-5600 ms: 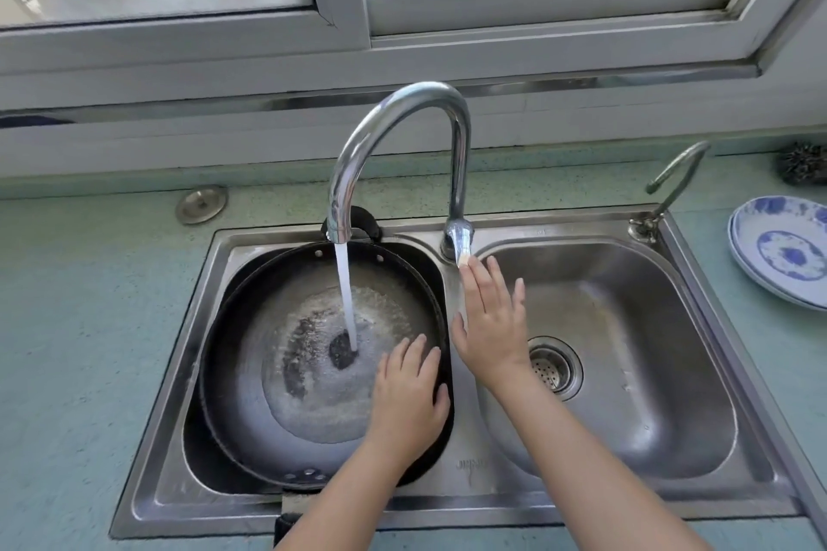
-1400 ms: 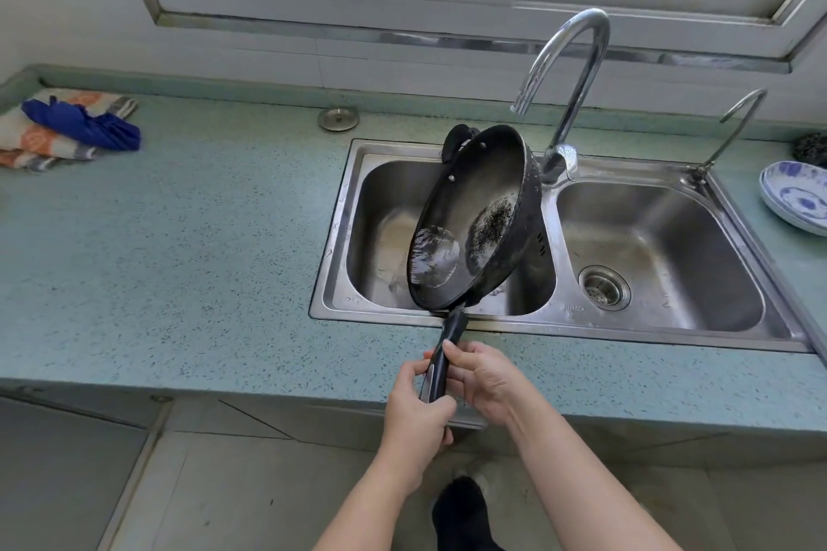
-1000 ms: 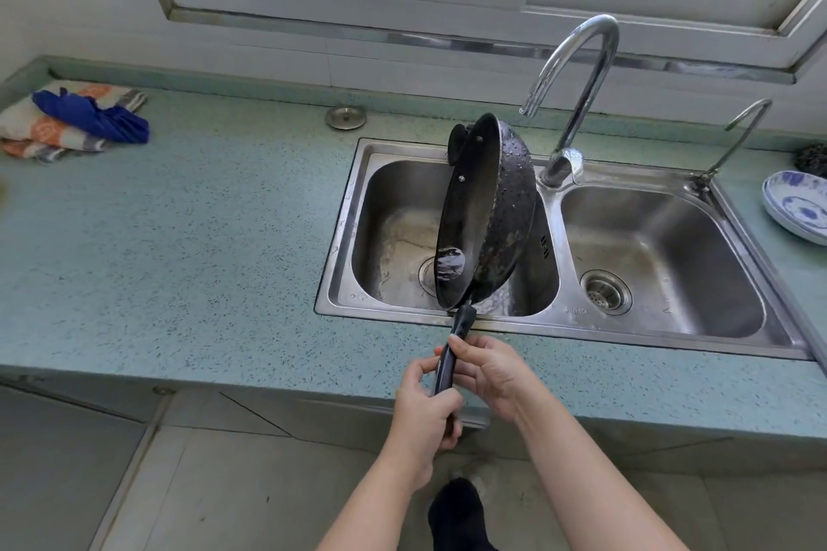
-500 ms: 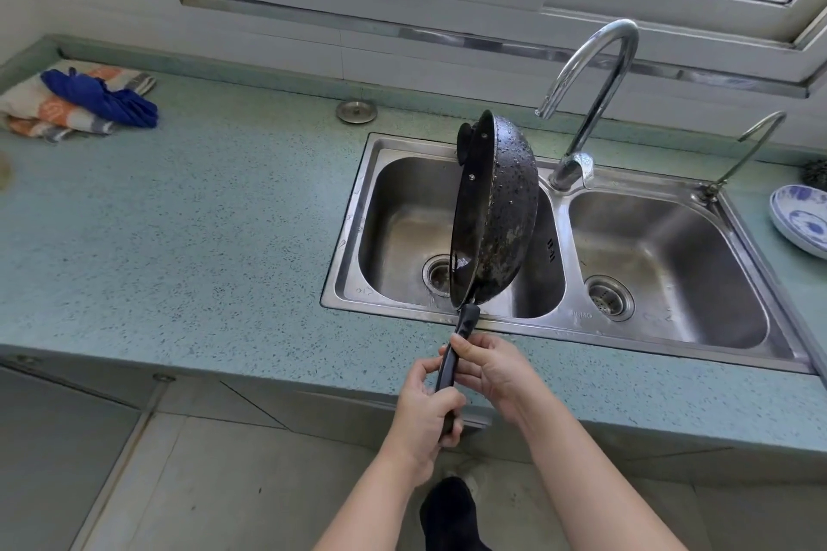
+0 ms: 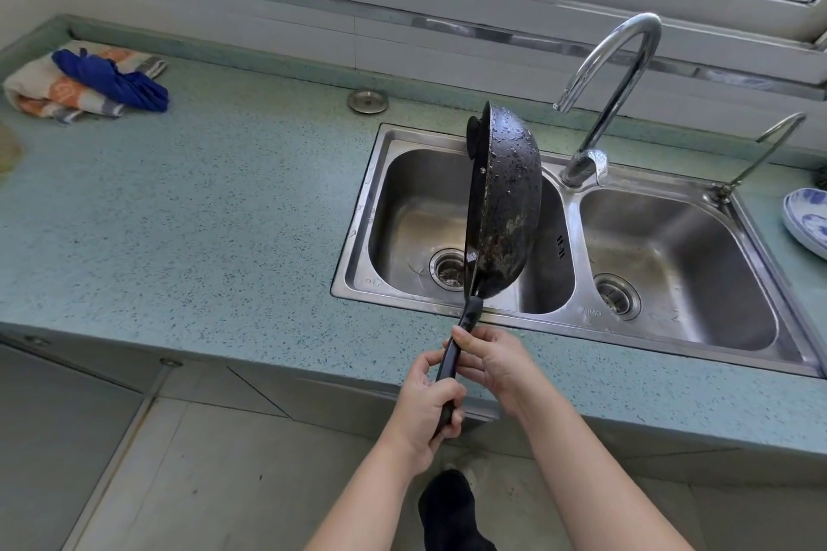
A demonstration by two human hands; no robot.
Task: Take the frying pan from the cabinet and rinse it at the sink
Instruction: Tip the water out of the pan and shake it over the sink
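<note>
Countertop (image 5: 201, 215), speckled blue-green, runs 9 to 3 o'clock under a window. Double steel sink (image 5: 577, 318) set in it, toward 2 o'clock: left basin (image 5: 416, 210) wet, drain strainer showing; right basin (image 5: 698, 264) bare metal, drain only. Gooseneck faucet (image 5: 613, 72) rises behind the divider, no water running. Frying pan (image 5: 503, 201) held on edge over left basin, nearly vertical, dark underside facing 3 o'clock, beaded with droplets, scuffed pale patches low down. Folded cloths (image 5: 85, 81) at 10 o'clock. Blue-patterned dish (image 5: 805, 224) at 3 o'clock edge. Left hand (image 5: 425, 407) fully wrapped round the lower end of the black handle (image 5: 452, 362); right hand (image 5: 490, 360) just above it, fingers curled on the handle's upper part. Round metal cap (image 5: 368, 102) at 12 o'clock of the counter.
</note>
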